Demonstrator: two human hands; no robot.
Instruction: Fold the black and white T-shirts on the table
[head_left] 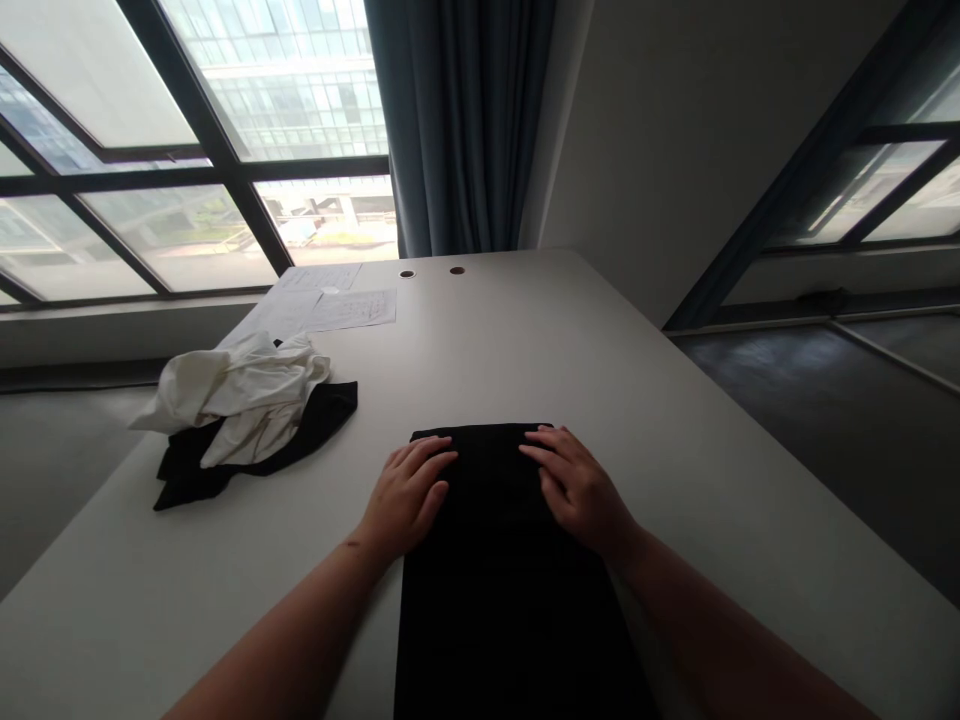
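Observation:
A black garment (510, 600) lies flat in a long strip on the white table, its far edge straight and its near end running out of view. It looks like folded trousers, though its dark surface hides the details. My left hand (412, 490) rests on its far left corner, fingers stretched out over the cloth. On the far right corner lies my right hand (574, 480), its fingers also extended and slightly bent. Both palms face down, and neither hand grips the fabric.
The white table (480, 340) reaches toward a window and a blue curtain (461, 130). To the left, a crumpled white cloth (247, 390) lies on a black cloth (330, 415). Sheets of paper (352, 310) and two round cable holes (457, 271) are at the far end.

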